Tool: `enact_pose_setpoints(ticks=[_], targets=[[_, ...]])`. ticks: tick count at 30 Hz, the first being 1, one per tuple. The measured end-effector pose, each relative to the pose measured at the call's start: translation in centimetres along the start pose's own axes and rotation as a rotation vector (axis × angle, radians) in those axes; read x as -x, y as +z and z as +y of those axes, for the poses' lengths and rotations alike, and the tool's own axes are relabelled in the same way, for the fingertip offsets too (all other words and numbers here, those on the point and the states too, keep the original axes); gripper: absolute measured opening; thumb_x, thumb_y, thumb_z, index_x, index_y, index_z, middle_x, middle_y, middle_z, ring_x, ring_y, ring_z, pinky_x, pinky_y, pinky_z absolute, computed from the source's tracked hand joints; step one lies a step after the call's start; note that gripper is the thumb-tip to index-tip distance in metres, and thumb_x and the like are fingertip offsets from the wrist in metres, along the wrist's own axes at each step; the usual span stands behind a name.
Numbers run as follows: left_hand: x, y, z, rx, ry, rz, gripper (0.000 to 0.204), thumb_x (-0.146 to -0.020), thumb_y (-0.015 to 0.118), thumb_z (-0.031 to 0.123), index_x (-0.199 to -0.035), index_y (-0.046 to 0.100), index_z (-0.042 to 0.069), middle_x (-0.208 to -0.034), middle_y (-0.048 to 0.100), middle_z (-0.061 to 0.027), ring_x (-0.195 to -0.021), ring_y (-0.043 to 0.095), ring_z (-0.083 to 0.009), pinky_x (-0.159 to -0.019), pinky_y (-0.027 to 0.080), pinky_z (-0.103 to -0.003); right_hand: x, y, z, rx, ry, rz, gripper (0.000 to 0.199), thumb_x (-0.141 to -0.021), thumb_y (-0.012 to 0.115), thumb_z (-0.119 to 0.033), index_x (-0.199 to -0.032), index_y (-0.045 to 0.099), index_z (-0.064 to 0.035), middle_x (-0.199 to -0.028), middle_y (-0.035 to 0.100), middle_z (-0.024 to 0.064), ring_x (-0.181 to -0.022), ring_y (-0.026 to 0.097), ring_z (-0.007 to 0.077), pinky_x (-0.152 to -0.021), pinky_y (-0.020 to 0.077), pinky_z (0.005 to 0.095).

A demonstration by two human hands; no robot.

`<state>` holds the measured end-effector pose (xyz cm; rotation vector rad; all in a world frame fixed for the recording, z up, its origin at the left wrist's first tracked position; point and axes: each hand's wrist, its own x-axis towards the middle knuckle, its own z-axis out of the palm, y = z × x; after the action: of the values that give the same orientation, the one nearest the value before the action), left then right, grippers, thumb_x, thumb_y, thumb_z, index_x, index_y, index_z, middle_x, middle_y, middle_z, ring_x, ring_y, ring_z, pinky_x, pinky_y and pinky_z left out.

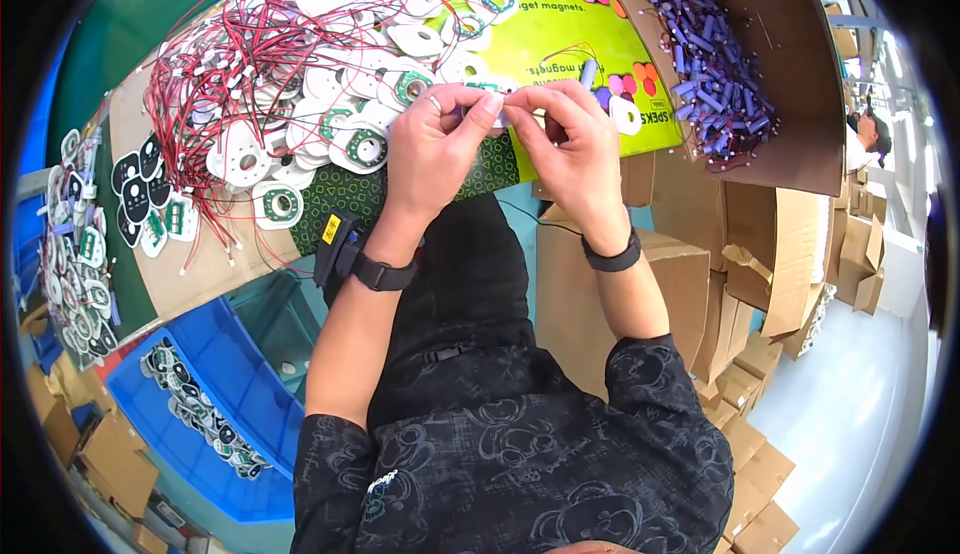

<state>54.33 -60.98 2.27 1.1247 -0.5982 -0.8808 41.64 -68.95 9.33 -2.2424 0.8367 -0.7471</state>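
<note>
My left hand (435, 149) and my right hand (572, 144) meet over the near edge of the table, thumbs and forefingers pinched together almost tip to tip. Something tiny and pale sits between the fingertips, too small to name. Just behind them a white piece with a green circuit board (484, 84) shows in part. Left of my left hand spreads a heap of white disc-shaped housings (240, 154), some with green ring boards (362, 148), tangled with red and black wires (225, 64). Beyond my right hand lie a purple cylindrical cell (588, 74) with wires and a white ring-shaped piece (626, 116).
A cardboard box (800, 84) at the right holds many wired purple cells (705, 64). Black oval pieces (140, 189) lie at the table's left. Blue bins (240, 374) with more parts stand lower left; cardboard cartons (740, 304) are stacked at the right.
</note>
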Motion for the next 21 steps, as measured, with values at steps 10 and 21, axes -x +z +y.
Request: enact_pose_setpoints(ticks=[10,21], targets=[[-0.1,0.4,1.6,0.218,-0.012,-0.047,0.036,-0.100,0.051,-0.003,-0.136,0.048,-0.008,-0.119,0.065,-0.0177,-0.103,0.068,-0.0202,-0.089,0.061,-0.033,0.0,0.4,0.5,0.162,-0.017,0.076,0.013,-0.081,0.078,-0.006,-0.093,0.073,-0.0075,-0.128,0.051,0.0116,-0.089,0.057,0.0223,-0.076,0.0503,0.0361],[-0.3,0.2,1.0,0.245,-0.006,-0.047,0.037,-0.100,0.052,-0.004,-0.136,0.047,-0.007,-0.120,0.063,-0.0180,-0.104,0.067,-0.0195,-0.088,0.061,-0.033,-0.2,1.1,0.5,0.153,-0.121,0.085,0.012,-0.079,0.077,-0.004,-0.090,0.072,-0.0054,-0.138,0.049,0.0148,-0.107,0.062,0.0302,-0.087,0.0535,0.0418]])
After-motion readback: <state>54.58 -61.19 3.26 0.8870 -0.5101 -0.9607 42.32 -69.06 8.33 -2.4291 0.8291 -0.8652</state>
